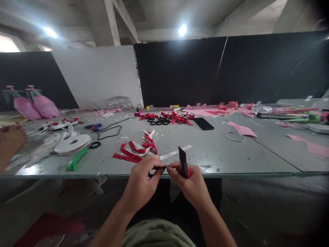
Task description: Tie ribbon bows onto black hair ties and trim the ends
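Observation:
My left hand is closed at the table's front edge, pinching a thin black band between thumb and fingers. My right hand is closed too, gripping a dark flat strip that sticks upward, with a bit of red showing in the fist. Its fingertips meet the same black band. Just beyond the hands lie red and white ribbon pieces and a white printed strip on the grey table.
A white ribbon spool, green-handled tool and black cable lie to the left. Red bows with black rings, a phone, a white ring and pink paper scraps lie farther back. Another person's hand rests at far left.

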A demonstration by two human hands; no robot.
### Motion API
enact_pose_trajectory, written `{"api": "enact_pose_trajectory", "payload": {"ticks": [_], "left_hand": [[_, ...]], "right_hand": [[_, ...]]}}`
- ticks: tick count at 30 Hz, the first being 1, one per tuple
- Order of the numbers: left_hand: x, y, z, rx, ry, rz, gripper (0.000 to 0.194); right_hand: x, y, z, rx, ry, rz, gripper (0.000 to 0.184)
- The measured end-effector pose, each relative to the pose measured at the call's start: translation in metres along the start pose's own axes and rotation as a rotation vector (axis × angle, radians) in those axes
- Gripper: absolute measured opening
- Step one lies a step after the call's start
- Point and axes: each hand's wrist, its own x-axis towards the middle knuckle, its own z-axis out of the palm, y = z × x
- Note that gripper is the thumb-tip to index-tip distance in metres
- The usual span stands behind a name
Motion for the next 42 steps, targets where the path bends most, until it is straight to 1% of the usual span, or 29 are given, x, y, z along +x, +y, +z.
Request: {"api": "enact_pose_trajectory", "payload": {"ticks": [3,7,11,13,15,18,20,22,26,29,33,35,36,38,40,42], "left_hand": [[0.001,0.0,0.0,0.018,0.01,0.018,0.008],[0.0,-0.001,0.0,0.016,0.004,0.027,0.009],[-0.003,-0.004,0.0,-0.001,0.014,0.071,0.015],[-0.004,-0.005,-0.002,0.006,-0.003,0.102,0.019],[-0.005,-0.005,-0.003,0.037,-0.021,0.14,0.022],[-0.005,-0.005,-0.006,0.112,-0.053,0.222,0.026],[-0.005,-0.004,-0.008,0.162,-0.079,0.27,0.026],[-0.006,-0.003,-0.009,0.194,-0.096,0.297,0.024],[-0.006,-0.002,-0.012,0.217,-0.116,0.288,0.021],[-0.006,-0.003,-0.014,0.222,-0.135,0.281,0.021],[-0.007,-0.001,-0.015,0.211,-0.114,0.283,0.021],[-0.008,0.001,-0.015,0.192,-0.112,0.257,0.023],[-0.009,0.002,-0.015,0.179,-0.12,0.221,0.024],[-0.009,0.007,-0.015,0.15,-0.155,0.105,0.025],[-0.009,0.011,-0.015,0.104,-0.201,-0.028,0.02],[-0.008,0.014,-0.014,0.037,-0.235,-0.133,0.014]], "right_hand": [[-0.001,-0.003,0.002,-0.051,0.014,-0.052,0.03],[-0.001,-0.004,0.006,-0.062,0.052,-0.095,0.028],[-0.001,-0.002,0.009,-0.08,0.001,-0.123,0.026],[-0.001,-0.002,0.009,-0.113,-0.016,-0.132,0.027],[-0.002,-0.003,0.007,-0.146,-0.03,-0.142,0.026],[-0.002,-0.006,0.004,-0.187,-0.062,-0.164,0.02],[-0.001,-0.007,0.001,-0.21,-0.083,-0.179,0.015],[-0.001,-0.008,-0.001,-0.223,-0.095,-0.186,0.015],[-0.002,-0.008,-0.003,-0.22,-0.146,-0.204,0.024],[-0.001,-0.007,-0.002,-0.235,-0.176,-0.235,0.025],[0.0,-0.005,-0.002,-0.245,-0.178,-0.256,0.025],[-0.001,-0.004,-0.002,-0.247,-0.175,-0.255,0.026],[-0.001,-0.005,-0.002,-0.252,-0.179,-0.257,0.026],[-0.002,-0.006,-0.001,-0.261,-0.183,-0.267,0.027],[-0.002,-0.006,-0.001,-0.265,-0.186,-0.27,0.028],[-0.001,-0.006,0.0,-0.282,-0.173,-0.272,0.028]]}}
